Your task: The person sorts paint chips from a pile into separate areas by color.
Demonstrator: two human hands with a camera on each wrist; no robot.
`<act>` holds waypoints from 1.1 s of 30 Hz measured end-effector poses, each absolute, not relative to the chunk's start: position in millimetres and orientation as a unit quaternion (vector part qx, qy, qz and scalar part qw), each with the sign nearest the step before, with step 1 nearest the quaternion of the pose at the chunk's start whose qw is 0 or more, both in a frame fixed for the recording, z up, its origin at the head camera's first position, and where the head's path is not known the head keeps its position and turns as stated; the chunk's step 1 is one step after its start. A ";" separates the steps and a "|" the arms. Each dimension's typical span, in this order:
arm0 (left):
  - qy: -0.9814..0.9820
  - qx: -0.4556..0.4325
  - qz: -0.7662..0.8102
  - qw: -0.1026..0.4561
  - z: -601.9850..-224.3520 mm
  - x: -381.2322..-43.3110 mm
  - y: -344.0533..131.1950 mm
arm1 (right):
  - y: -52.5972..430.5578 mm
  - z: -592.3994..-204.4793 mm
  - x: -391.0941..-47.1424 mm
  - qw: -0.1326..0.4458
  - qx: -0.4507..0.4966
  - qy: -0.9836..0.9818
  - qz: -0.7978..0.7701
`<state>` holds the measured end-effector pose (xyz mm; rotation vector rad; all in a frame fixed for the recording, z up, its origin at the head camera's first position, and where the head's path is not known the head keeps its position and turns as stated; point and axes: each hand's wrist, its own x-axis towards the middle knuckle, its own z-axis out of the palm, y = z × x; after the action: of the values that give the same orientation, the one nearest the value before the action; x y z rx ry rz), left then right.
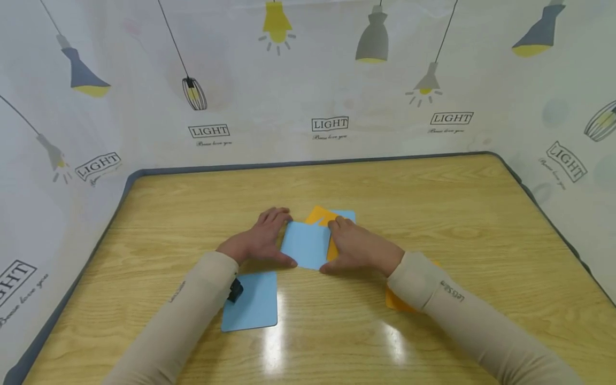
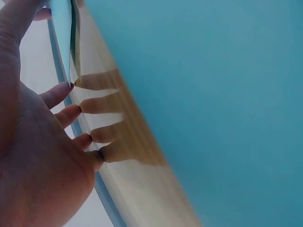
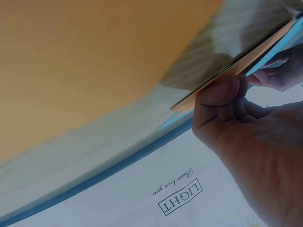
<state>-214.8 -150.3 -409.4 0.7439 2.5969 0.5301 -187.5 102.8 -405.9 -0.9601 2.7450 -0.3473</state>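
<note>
A light blue square card [image 1: 306,246] is held between both hands near the middle of the wooden table. My left hand [image 1: 262,238] holds its left side, thumb at the near corner and index finger at the far one. In the left wrist view the other fingers [image 2: 71,113] reach down at the tabletop. My right hand [image 1: 358,246] grips the right side, its thumb at the near corner and its fingers bent at the far one. Behind and partly under the card lie an orange card [image 1: 320,214] and another blue card [image 1: 347,215], both partly hidden.
A separate blue card [image 1: 252,310] lies beside the left wrist, which wears a black device [image 1: 235,291]. Another orange card [image 1: 397,302] is mostly covered by the right sleeve. A white sheet printed with lamps [image 1: 269,107] stands around the table.
</note>
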 end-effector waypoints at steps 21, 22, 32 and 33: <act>0.923 0.273 0.185 0.196 -409.0 -214.1 -152.5 | 99.5 -407.7 -191.9 0.077 -0.354 0.931 -0.050; 0.923 0.273 0.186 0.198 -409.3 -214.1 -153.1 | 99.4 -408.1 -192.0 0.076 -0.354 0.931 -0.048; 0.920 0.266 0.199 0.209 -408.5 -214.2 -155.6 | 99.7 -412.2 -192.8 0.068 -0.349 0.933 -0.050; 0.919 0.265 0.201 0.211 -408.6 -214.3 -155.9 | 99.8 -412.5 -192.9 0.068 -0.348 0.933 -0.052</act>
<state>-214.3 -155.9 -408.6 0.7375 2.5536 0.5578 -192.9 99.8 -412.5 -1.0497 2.8120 -0.1555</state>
